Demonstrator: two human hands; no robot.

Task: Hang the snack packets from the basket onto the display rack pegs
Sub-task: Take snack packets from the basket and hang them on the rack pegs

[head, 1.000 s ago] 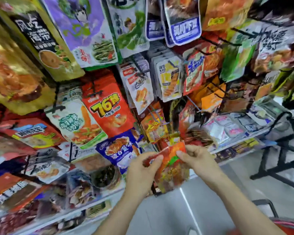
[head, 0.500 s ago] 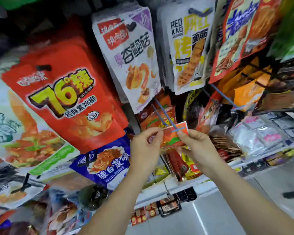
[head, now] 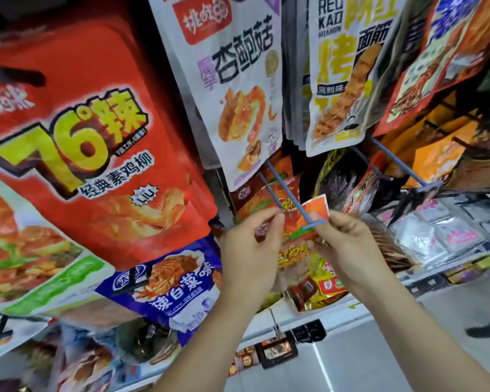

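Nearer the rack than half a second ago, our left hand (head: 249, 250) and right hand (head: 350, 244) still pinch the top corners of the orange snack packet (head: 296, 232) at the tip of the blue peg (head: 292, 196). Its long axis runs near upright, header up and right corner higher. We should level it, feel for the hang hole (hidden from us), then slide it back toward the matching packets (head: 252, 200).
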